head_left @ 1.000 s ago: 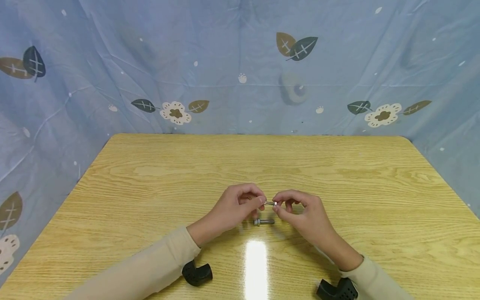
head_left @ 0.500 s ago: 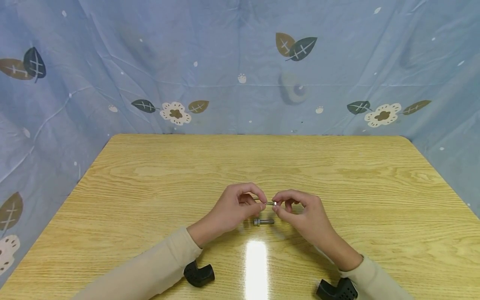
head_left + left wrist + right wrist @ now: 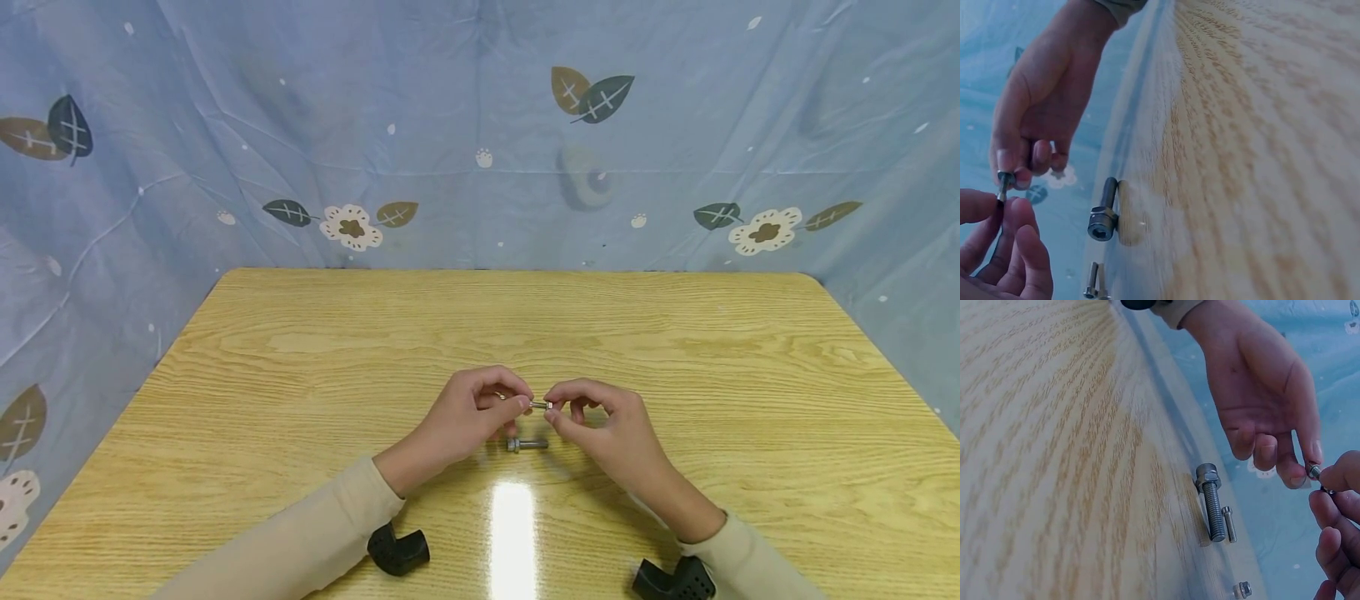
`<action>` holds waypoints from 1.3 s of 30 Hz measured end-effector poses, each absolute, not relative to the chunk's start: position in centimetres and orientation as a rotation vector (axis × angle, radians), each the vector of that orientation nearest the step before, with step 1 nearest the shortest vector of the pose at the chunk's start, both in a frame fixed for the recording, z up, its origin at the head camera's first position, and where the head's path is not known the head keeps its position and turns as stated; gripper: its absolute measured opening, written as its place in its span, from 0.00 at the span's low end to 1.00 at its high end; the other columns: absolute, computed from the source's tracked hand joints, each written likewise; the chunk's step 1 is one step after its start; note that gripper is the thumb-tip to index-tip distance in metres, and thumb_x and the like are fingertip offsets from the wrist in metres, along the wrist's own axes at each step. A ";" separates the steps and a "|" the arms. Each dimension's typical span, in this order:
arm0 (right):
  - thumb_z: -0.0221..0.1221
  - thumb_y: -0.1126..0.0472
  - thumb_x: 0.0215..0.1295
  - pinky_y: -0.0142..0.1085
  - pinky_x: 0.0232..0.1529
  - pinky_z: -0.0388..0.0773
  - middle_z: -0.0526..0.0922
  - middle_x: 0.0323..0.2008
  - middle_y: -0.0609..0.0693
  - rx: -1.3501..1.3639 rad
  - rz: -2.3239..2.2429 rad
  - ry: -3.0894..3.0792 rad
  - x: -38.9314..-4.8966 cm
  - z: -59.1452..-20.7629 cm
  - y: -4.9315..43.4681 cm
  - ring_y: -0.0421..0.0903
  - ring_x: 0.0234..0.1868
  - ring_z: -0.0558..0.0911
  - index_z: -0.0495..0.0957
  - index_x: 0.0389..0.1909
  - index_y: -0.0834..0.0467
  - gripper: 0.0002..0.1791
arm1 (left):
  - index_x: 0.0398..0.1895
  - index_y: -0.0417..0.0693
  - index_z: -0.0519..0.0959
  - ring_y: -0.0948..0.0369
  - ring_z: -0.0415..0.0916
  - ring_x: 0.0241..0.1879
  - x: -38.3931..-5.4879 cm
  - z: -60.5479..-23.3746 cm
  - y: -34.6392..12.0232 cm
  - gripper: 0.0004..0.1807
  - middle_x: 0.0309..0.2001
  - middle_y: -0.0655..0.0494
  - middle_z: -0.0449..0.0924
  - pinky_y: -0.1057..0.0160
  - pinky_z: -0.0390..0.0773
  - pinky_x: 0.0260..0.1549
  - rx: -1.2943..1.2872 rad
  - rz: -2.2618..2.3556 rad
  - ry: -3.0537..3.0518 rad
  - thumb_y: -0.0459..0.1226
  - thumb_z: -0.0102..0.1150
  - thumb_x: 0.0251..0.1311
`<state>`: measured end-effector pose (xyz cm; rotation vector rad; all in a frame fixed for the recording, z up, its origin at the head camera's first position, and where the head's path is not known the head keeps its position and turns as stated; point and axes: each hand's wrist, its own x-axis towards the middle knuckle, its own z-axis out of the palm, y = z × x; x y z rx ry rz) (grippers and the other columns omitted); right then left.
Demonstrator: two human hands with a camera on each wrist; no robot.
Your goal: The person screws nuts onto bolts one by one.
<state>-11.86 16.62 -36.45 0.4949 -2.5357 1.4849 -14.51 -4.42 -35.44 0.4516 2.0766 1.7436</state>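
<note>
My left hand [image 3: 468,417] and right hand [image 3: 607,421] meet fingertip to fingertip over the table. Between them is a small metal bolt [image 3: 537,406], lying roughly level. The left thumb and forefinger pinch its left end. At the right end, my right thumb and forefinger pinch a small nut [image 3: 1005,177]. Much of both parts is hidden by fingertips. Just below the hands, a large bolt [image 3: 532,444] lies on the table with a hex nut [image 3: 1209,481] close to its socket head. A second small bolt [image 3: 1229,524] lies beside it, largely hidden in the head view.
A small hex nut [image 3: 1244,589] lies on the wooden table [image 3: 360,333], seen in the right wrist view. Black angled pieces [image 3: 397,550] sit by both sleeves. A blue patterned curtain [image 3: 450,125] stands behind the table, and glare [image 3: 513,533] marks its front.
The left thumb and fingers shift on the small bolt: the thumb dips half a second ago and is higher again now. The right hand and the large bolt stay in place.
</note>
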 end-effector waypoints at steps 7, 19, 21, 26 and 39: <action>0.67 0.64 0.58 0.38 0.35 0.72 0.81 0.29 0.40 0.504 1.499 -2.528 -11.8 -36.3 16.6 0.39 0.26 0.73 0.83 0.37 0.46 0.09 | 0.42 0.49 0.81 0.44 0.79 0.31 -14.5 -35.6 -4.5 0.06 0.32 0.35 0.82 0.57 0.78 0.31 0.497 1.744 2.097 0.35 0.60 0.64; 0.67 0.64 0.58 0.37 0.35 0.72 0.82 0.29 0.40 0.506 1.509 -2.529 -11.8 -36.3 16.5 0.38 0.26 0.72 0.83 0.36 0.48 0.08 | 0.46 0.44 0.81 0.53 0.80 0.28 -14.5 -35.2 -4.4 0.10 0.37 0.37 0.81 0.59 0.77 0.28 0.458 1.734 2.102 0.39 0.56 0.67; 0.67 0.63 0.59 0.37 0.35 0.72 0.83 0.30 0.40 0.504 1.518 -2.528 -11.8 -36.3 16.5 0.39 0.26 0.72 0.83 0.36 0.48 0.07 | 0.45 0.44 0.81 0.56 0.80 0.27 -14.5 -35.2 -4.4 0.10 0.39 0.39 0.81 0.60 0.77 0.27 0.454 1.731 2.109 0.39 0.56 0.68; 0.67 0.63 0.59 0.37 0.35 0.72 0.83 0.30 0.40 0.513 1.530 -2.521 -11.8 -36.3 16.5 0.39 0.26 0.72 0.83 0.36 0.50 0.06 | 0.44 0.44 0.81 0.53 0.80 0.27 -14.5 -35.1 -4.4 0.09 0.35 0.38 0.82 0.60 0.77 0.27 0.458 1.733 2.118 0.38 0.57 0.67; 0.67 0.64 0.59 0.36 0.35 0.72 0.82 0.29 0.41 0.536 1.511 -2.502 -11.8 -36.5 16.4 0.38 0.25 0.72 0.83 0.36 0.47 0.08 | 0.46 0.46 0.80 0.43 0.81 0.34 -14.5 -35.4 -4.6 0.09 0.35 0.37 0.83 0.54 0.78 0.33 0.514 1.749 2.094 0.36 0.60 0.63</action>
